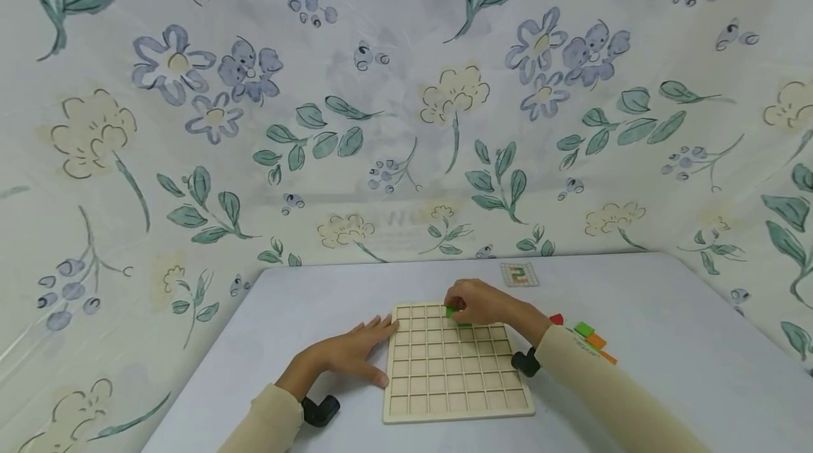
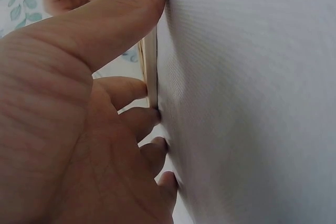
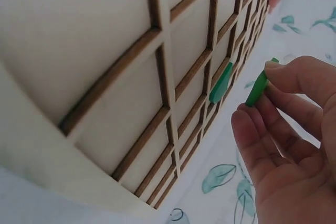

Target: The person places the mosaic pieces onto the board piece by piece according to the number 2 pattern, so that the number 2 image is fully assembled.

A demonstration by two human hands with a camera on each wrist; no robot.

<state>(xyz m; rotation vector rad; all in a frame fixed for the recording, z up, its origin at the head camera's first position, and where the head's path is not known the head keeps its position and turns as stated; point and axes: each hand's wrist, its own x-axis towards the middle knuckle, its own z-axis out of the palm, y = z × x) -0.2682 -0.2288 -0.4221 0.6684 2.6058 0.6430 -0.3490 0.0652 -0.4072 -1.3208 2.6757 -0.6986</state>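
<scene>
Tile (image 3: 257, 88), thin, flat and plain green, sits pinched between the thumb and fingers of the right hand (image 1: 479, 301), near the far edge of the gridded board (image 1: 454, 386). From the right wrist view I get it nearly edge-on — its long visible line slants from the thumb at upper right to lower left, and I can't tell a front end. One second green piece (image 3: 221, 83) lies on the board, whose pale wooden face carries brown-sided ridges. My head view shows the left hand (image 1: 356, 351) with fingers extended and spread, touching the board's left edge. Beyond the right sleeve (image 1: 610, 382) I count one red piece (image 1: 556, 319) and at least one green and two orange pieces (image 1: 595, 341) — plus one patterned card (image 1: 519, 274) farther back.
</scene>
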